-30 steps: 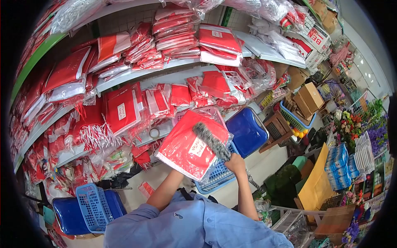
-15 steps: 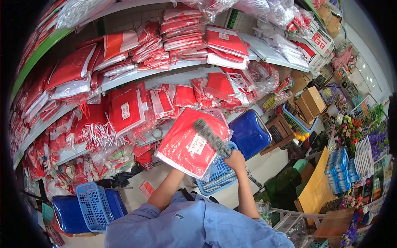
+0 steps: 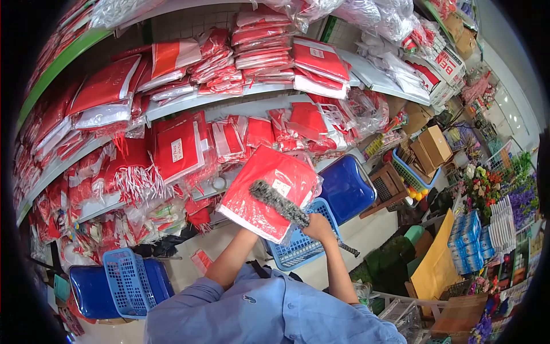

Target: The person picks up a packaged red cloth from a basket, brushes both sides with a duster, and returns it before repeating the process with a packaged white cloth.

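Shop shelves (image 3: 366,74) of red packs (image 3: 263,46) beyond me | my right hand (image 3: 319,227) wrapped round a duster (image 3: 279,202) | red packet (image 3: 260,166) ahead-left of it, my left hand hidden beneath – I can't tell its grip | probably light, floppy, slick – best supported flat from below

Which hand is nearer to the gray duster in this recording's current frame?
Right. The right hand grips the gray duster by its handle; the left hand is hidden behind the red packet.
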Demonstrator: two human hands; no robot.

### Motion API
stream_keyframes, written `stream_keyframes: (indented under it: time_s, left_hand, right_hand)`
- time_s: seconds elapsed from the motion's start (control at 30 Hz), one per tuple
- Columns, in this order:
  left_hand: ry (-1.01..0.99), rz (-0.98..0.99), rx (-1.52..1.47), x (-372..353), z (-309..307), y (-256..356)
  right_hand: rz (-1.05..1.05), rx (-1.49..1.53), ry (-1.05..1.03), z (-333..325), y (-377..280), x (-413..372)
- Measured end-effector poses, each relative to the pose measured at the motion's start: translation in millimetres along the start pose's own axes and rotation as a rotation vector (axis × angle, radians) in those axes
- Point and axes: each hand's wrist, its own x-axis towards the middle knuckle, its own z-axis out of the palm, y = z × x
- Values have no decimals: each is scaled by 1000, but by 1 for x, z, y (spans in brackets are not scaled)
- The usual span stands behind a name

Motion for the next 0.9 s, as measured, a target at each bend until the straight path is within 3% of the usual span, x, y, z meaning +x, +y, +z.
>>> stream_keyframes:
  time_s: [0.13, 0.27, 0.3, 0.4, 0.43, 0.47, 0.53, 0.63, 0.77, 0.87, 0.9]
  left_hand:
    - [-3, 4, 5, 0, 5, -2]
    - [6, 9, -1, 1, 7, 0]
    - [9, 12, -7, 1, 7, 1]
    - [30, 26, -10, 0, 5, 4]
    - [37, 33, -21, -2, 3, 5]
    - [48, 39, -25, -2, 1, 6]
    - [72, 57, -38, -6, -4, 10]
    - [122, 92, -58, -14, -14, 17]
    - [211, 150, -106, -28, -34, 27]
    - [303, 201, -152, -43, -52, 35]
    - [337, 222, -165, -50, -57, 38]
  right_hand:
    - [234, 44, 179, -12, 7, 1]
    - [239, 236, 277, -14, 9, -2]
    - [169, 329, 302, 10, 30, 9]
    - [155, 940, 161, 5, 1, -3]
    - [64, 1146, 321, 5, -22, -11]
    - [145, 1184, 286, 6, -30, -14]
    - [28, 1477, 296, 27, -34, -3]
    - [69, 1681, 314, 37, -51, 7]
    - [13, 1701, 261, 34, -80, 16]
    - [-165, 1474, 42, 27, -98, 20]
    - [-131, 1451, 22, 25, -108, 22]
